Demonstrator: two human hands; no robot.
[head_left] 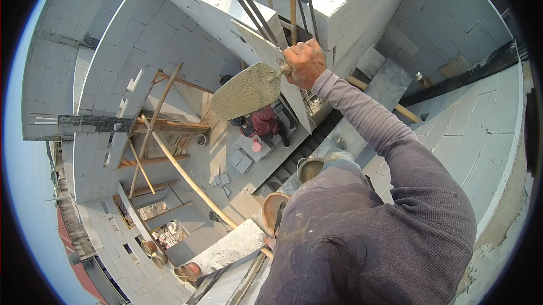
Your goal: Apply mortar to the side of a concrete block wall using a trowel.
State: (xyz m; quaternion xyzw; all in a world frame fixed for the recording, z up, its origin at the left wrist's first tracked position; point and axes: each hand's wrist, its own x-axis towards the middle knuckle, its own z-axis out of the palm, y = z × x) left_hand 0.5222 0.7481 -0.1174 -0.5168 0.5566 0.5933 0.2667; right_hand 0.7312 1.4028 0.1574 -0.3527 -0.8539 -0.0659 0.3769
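My right hand (305,64) is closed on the handle of a trowel (245,93), whose blade is coated with grey mortar. It is raised beside thin dark vertical bars (257,8) and a white wall panel (356,5). Only some fingers of my left hand (269,241) show at the lower middle, by the edge of a pale slab (232,243) and a bamboo pole (206,197); their grip is unclear. An orange-brown pan (271,211) and a bucket (310,169) stand near my body.
Far below, a person in dark red (261,119) crouches by grey blocks (242,162). A dark stairwell (300,152) lies beneath me. Timber scaffolding (161,124) stands left against grey block walls (113,56). A grey board (384,90) and a dark beam (472,70) are at right.
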